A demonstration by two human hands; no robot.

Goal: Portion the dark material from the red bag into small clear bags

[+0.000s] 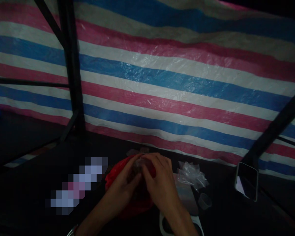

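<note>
Both hands meet over an open red plastic bag [114,170] on the dark table. My left hand [129,178] and my right hand [158,172] have their fingers curled around a small clear plastic bag [140,163], whose crinkled top shows between the fingertips. Dark contents are dimly visible in the red bag below, too shadowed to name. Under my right forearm sits a scale [163,226] with a metal plate [188,198]. Just right of that hand, a pile of clear plastic bags [192,175] lies against the plate's far edge.
A small clear plastic cup [205,201] stands right of the scale. Farther right, a phone [246,181] leans against a slanted dark post [272,131]. A blurred-out strip [78,185] lies to the left. Striped plastic sheeting [174,88] hangs behind the table, beside a dark upright [72,65].
</note>
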